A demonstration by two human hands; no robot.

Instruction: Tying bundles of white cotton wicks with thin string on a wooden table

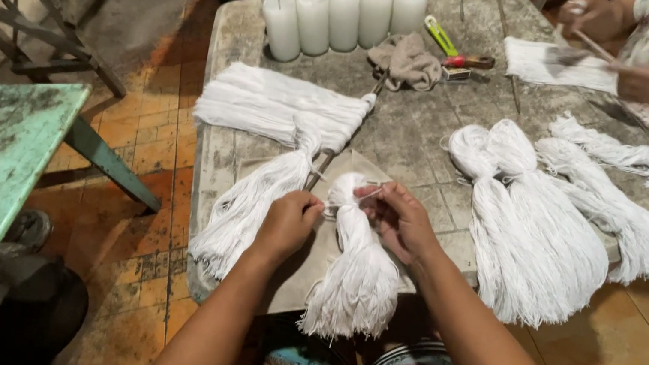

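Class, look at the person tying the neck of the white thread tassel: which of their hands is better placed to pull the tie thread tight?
Probably the right hand: its fingers pinch a thin tie thread running off the tassel neck. The left hand presses against the neck's other side, better suited to steadying it.

Both hands, left hand (pixel 286 224) and right hand (pixel 398 220), pinch a white thread tassel (pixel 354 270).
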